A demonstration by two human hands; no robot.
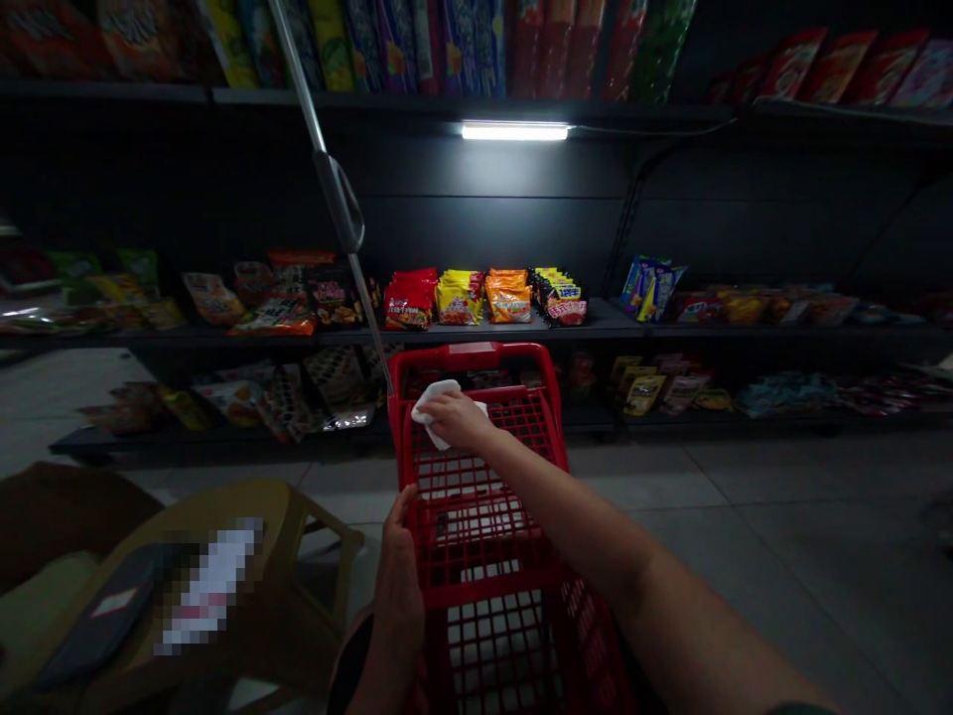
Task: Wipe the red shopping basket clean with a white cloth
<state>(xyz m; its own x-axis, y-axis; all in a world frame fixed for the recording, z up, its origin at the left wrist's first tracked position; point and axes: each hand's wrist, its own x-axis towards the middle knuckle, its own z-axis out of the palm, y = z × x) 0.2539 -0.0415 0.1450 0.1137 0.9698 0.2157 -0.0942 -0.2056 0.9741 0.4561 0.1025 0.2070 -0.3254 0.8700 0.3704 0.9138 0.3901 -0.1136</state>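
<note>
A red plastic shopping cart (487, 594) with grid walls stands right in front of me. My right hand (458, 420) reaches across it, closed on a white cloth (430, 405) that lies against the upper left part of the grid flap, just below the red handle bar (476, 354). At the cart's left side, my left hand (400, 556) rests along the rim with its fingers stretched out and pressed to the edge. It holds nothing that I can see. Part of the cloth is hidden under the right hand.
Dark shelves with snack packets (460, 298) run behind the cart, under a lit tube lamp (515, 131). A metal pole (355, 278) rises at the cart's left corner. On the left is a tan stool (257, 506) bearing a dark flat item (104, 621) and a blurred-out sheet.
</note>
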